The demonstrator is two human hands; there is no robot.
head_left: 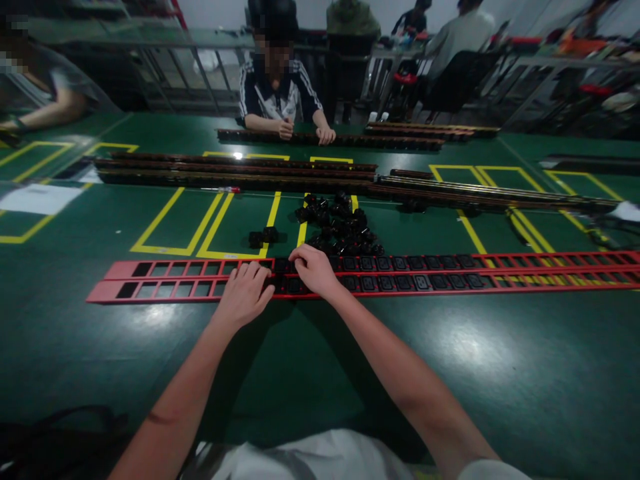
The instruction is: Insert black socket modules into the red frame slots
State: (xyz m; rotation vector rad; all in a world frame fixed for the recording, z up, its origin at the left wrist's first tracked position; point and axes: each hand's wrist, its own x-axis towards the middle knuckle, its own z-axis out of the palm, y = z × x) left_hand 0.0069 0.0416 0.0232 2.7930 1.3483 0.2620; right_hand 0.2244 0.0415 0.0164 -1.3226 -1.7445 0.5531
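Two long red rails [103,291] with rows of square openings lie side by side across the green table in front of me. Black power sockets [386,283] fill their middle stretch, while the openings toward both ends show the table through them. My left hand [245,293] rests palm down over the rails at the left end of the socket rows, fingers stretched out. To its right, my right hand [315,272] is bent over the sockets with its fingers curled together; what lies under its fingertips is hidden. Just beyond the rails is a heap of loose black sockets [340,227].
Two loose sockets [263,236] sit left of the heap. Long dark rails [235,175] cross the table farther back, near a red-handled screwdriver [233,190]. Yellow tape outlines [165,220] mark the tabletop [320,373]. A co-worker [283,93] sits opposite, hands on another dark rail.
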